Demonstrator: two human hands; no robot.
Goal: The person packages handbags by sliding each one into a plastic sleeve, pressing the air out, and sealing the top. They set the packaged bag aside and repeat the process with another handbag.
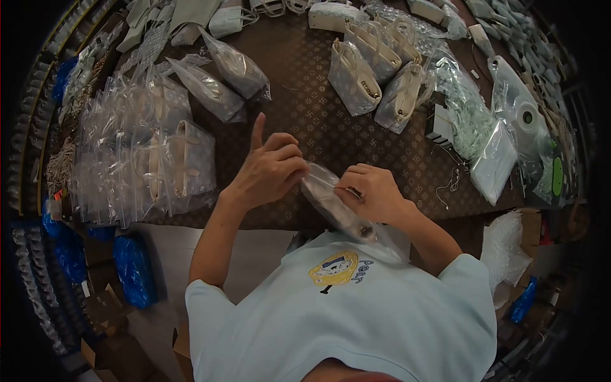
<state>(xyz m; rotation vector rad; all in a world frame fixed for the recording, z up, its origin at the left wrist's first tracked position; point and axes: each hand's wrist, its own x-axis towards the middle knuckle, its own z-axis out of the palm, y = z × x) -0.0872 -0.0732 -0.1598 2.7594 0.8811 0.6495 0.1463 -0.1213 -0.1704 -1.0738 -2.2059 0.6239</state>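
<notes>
In front of my shirt, at the table's near edge, lies a clear plastic bag (326,198) with a pale handbag inside. My left hand (272,167) pinches the far end of the plastic, its index finger pointing up and the other fingers curled. Closer to me, my right hand (368,190) is closed on the bag's upper edge, thumb and fingers pressed together. The handbag's near end, with a small round metal part, shows through the film by my shirt.
Bagged handbags (143,149) stand in a packed row at left, with two more bagged ones (238,73) beyond. Several unwrapped handbags (375,54) stand at the far right. Plastic-wrapped items (496,156) and a loose cord (450,184) lie on the brown patterned table (299,121).
</notes>
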